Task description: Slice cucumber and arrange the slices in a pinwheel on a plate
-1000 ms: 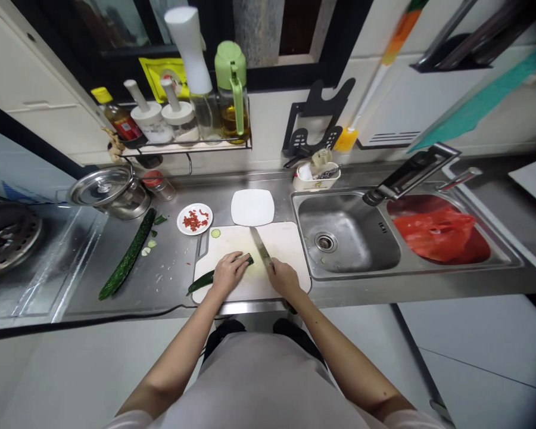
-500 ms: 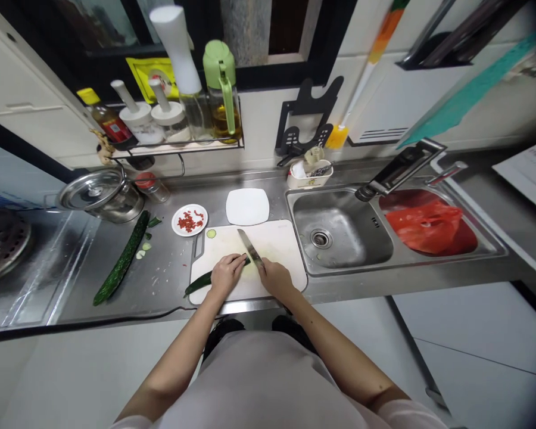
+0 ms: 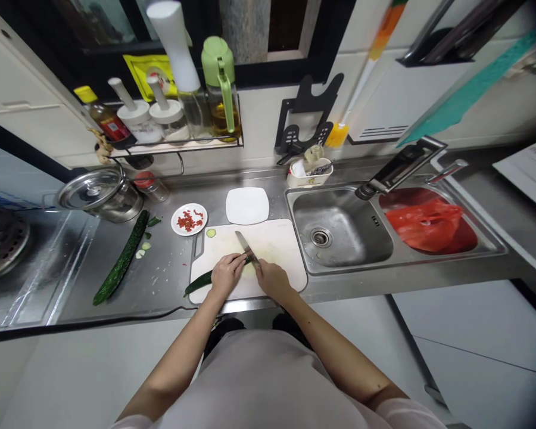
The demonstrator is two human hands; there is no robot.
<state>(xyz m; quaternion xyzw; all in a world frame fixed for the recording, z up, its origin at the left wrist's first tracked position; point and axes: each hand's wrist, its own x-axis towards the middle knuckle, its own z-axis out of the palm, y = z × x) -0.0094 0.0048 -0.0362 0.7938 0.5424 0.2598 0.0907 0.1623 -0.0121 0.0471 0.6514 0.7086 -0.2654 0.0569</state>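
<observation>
A white cutting board (image 3: pixel 277 238) lies on the steel counter in front of me. My left hand (image 3: pixel 226 275) presses down on a dark green cucumber (image 3: pixel 199 282) that lies across the board's left part. My right hand (image 3: pixel 271 279) is closed round the handle of a knife (image 3: pixel 245 246), whose blade rests against the cucumber's cut end beside my left fingertips. One loose cucumber slice (image 3: pixel 211 233) sits near the board's top left corner.
A whole cucumber (image 3: pixel 121 260) lies on the counter at left with scraps beside it. Behind the board stand a small plate of chopped red chili (image 3: pixel 189 219) and a white square plate (image 3: pixel 247 205). A double sink (image 3: pixel 339 232) is at right, a lidded pot (image 3: pixel 99 192) at left.
The knife and my right hand have shifted left, closer to my left fingers on the cucumber. The view has also panned slightly.
</observation>
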